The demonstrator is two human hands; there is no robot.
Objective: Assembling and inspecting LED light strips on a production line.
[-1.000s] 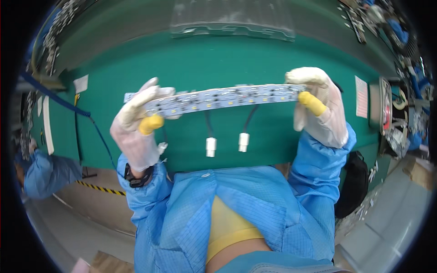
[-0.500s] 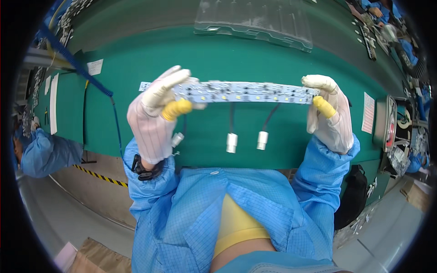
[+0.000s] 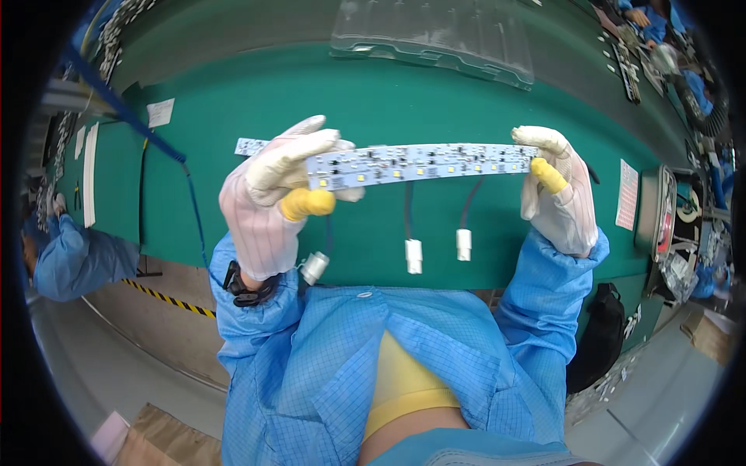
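A long white LED circuit board is held up level in front of me, its face covered with small chips and a row of yellowish LEDs. Gloved, with a yellow thumb cover, my left hand grips the board's left end. At the right end, my right hand, gloved the same way, pinches it between thumb and fingers. Dark wires hang below the board, ending in white connectors. Behind my left hand, part of another white board piece shows on the green mat.
A clear plastic tray lies at the far side of the mat. A blue coiled hose hangs on the left. A metal bin and a printed sheet are at the right. Another person's blue sleeve appears far left.
The board's left end has tipped slightly down and its right end slightly up. The hanging connectors have swung to the right. My left thumb has shifted lower.
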